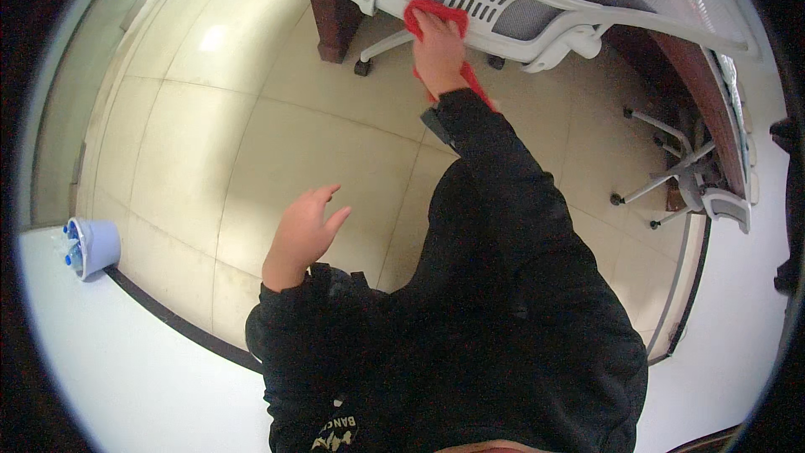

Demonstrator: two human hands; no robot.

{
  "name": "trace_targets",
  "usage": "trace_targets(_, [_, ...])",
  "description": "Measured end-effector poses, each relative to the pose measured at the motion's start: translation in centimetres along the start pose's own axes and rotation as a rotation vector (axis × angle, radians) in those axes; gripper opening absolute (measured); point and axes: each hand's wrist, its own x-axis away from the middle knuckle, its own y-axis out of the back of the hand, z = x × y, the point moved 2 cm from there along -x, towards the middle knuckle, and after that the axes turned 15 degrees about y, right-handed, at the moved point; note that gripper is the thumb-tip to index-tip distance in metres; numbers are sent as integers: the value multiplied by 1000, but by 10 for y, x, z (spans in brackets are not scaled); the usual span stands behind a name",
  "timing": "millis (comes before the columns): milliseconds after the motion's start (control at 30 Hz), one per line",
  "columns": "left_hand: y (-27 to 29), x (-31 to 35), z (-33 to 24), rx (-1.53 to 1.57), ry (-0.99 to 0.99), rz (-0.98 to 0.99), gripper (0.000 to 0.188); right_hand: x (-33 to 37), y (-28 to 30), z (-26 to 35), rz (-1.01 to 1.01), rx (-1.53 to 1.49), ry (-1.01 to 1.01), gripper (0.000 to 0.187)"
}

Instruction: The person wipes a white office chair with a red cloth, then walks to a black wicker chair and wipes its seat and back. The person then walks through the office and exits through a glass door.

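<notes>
My right hand (439,54) is closed on a red cloth (426,10) and presses it against the white edge of an office chair (520,2). Part of the cloth hangs out below the wrist. The chair has a grey mesh panel and a white slotted plate near the cloth. Bent slightly at the fingers, my left hand (308,231) hovers over the floor with thumb and fingers apart, holding nothing. Both arms are in black sleeves.
A dark wooden leg (325,8) stands left of the chair. At the right, another chair's wheeled base (671,159) sits under a dark wooden desk (700,88). A light-blue bin (102,245) with plastic bottles is at the far left by the white wall. Beige tiles (310,147) cover the floor.
</notes>
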Motion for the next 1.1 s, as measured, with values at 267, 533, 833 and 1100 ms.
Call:
trace_targets(267, [2, -5, -2, 9, 113, 55, 48, -63, -12, 31, 206, -112, -213, 41])
trace_targets(533, [6, -12, -2, -13, 45, 56, 49, 15, 44, -20, 293, 83, -47, 50])
trace_targets(833, [15, -7, -5, 17, 74, 89, 52, -40, -2, 11, 270, 10, 77, 49])
trace_targets(1100, [10, 0, 3, 7, 37, 15, 51, -11, 50, -37, 180, 344, 158, 50])
